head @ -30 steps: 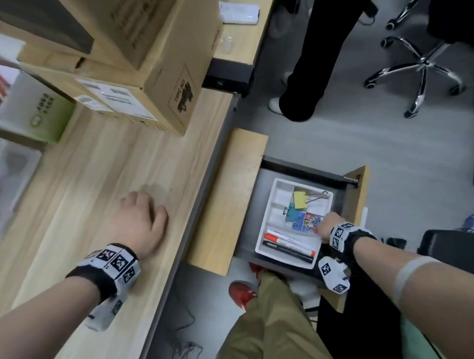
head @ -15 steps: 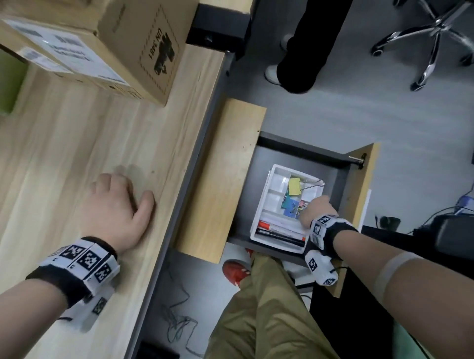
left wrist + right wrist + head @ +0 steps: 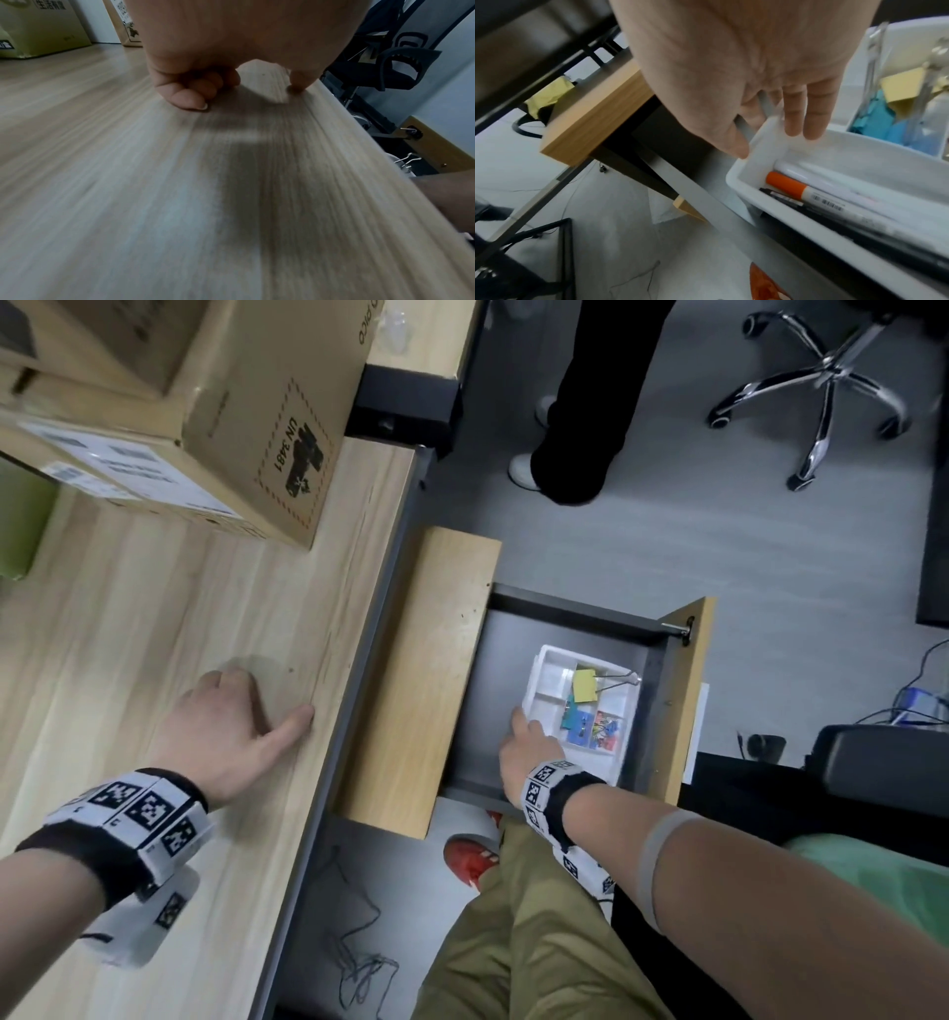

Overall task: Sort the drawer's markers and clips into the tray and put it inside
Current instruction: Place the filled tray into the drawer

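A white compartment tray (image 3: 549,677) lies in the open grey drawer (image 3: 488,670). Its far compartments hold a yellow binder clip (image 3: 584,686) and several blue and coloured clips (image 3: 577,729). In the right wrist view the tray's (image 3: 762,146) long compartment holds an orange-capped marker (image 3: 786,183), a black marker (image 3: 808,205) and a white one. My right hand (image 3: 524,747) pinches the tray's near left end wall. Its thumb is outside the wall and its fingers (image 3: 805,119) lie over the rim. My left hand (image 3: 226,731) rests on the desk (image 3: 154,608) on loosely curled fingertips (image 3: 190,99), holding nothing.
Cardboard boxes (image 3: 246,428) stand at the back of the desk. The drawer's wooden front panel (image 3: 688,701) is on the right and a cabinet top (image 3: 421,680) on the left. Another person's legs (image 3: 585,403) and a chair base (image 3: 816,377) are beyond. My knee (image 3: 539,942) is below the drawer.
My right hand has moved from the clip compartments on the tray's right side to its near left end and taken hold of the wall. My left hand's fingers have curled more.
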`<state>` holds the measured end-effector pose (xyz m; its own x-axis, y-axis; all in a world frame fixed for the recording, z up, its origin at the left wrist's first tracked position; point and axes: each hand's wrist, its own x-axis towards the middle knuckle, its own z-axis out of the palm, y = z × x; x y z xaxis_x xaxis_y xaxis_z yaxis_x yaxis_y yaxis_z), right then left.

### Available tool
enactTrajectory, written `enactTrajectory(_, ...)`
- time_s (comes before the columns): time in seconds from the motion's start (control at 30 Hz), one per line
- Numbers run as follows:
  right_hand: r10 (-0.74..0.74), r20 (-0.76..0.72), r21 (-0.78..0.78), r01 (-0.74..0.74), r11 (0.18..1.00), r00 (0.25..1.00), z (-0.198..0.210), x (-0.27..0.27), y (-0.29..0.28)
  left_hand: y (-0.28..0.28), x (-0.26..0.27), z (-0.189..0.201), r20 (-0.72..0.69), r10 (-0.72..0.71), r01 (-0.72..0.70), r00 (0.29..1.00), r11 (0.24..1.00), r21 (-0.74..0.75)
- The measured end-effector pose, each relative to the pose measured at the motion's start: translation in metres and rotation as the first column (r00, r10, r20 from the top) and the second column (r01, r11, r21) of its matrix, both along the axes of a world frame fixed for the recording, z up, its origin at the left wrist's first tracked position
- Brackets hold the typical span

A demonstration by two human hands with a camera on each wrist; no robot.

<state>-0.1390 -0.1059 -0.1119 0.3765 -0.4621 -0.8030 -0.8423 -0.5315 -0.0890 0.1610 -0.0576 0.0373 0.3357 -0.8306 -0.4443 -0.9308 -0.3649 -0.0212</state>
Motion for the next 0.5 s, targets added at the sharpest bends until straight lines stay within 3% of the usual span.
enactTrajectory(0.23,0.007,0.0,0.01,-0.007,1.0,1.0,-0.007,-0.014,0.004,-0.001,-0.001,0.003,0.004,-0.006,0.006,1.0,1.0,0.022)
enactTrajectory(0.3,-0.077,0.013,0.107,0.075,0.991,0.997,-0.004,-0.013,0.004,-0.002,-0.002,0.004,0.013,-0.016,0.015,1.0,0.999,0.028)
enactTrajectory(0.37,-0.19,0.166,0.138,0.168,0.976,0.968,0.007,-0.018,0.006,-0.002,-0.002,0.004,0.02,-0.015,0.014,1.0,0.999,0.037)
enactTrajectory(0.43,-0.346,0.386,0.101,0.334,0.937,0.855,0.028,-0.034,0.007,-0.002,-0.002,0.003,0.027,-0.011,0.01,1.0,0.999,0.054)
enactTrajectory(0.5,-0.522,0.532,0.04,0.596,0.802,0.667,0.054,-0.063,-0.003,-0.004,-0.003,0.004,0.032,-0.004,0.002,0.999,0.998,0.062)
